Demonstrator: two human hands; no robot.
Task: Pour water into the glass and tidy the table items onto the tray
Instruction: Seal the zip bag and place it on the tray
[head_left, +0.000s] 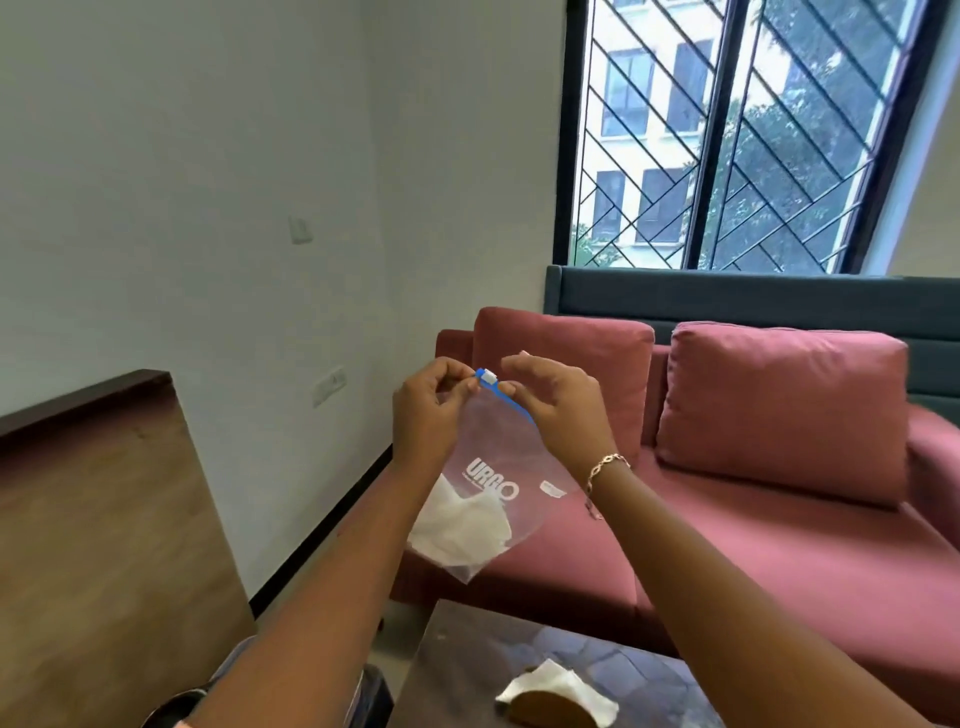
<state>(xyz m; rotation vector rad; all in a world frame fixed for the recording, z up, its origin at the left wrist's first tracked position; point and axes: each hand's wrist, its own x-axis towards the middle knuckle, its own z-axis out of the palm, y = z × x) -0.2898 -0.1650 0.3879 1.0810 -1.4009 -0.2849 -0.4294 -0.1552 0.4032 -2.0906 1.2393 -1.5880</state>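
Beyond the surface (467, 665) the clear bag (488, 493) hangs in the air, and I think it may slip or spill its white tissue (462, 525), because only the top edge is held; the left hand (426, 410) fingers pinch the corner at the slider (487, 375), and the right hand (561, 410) fingers pinch the blue strip just beside it
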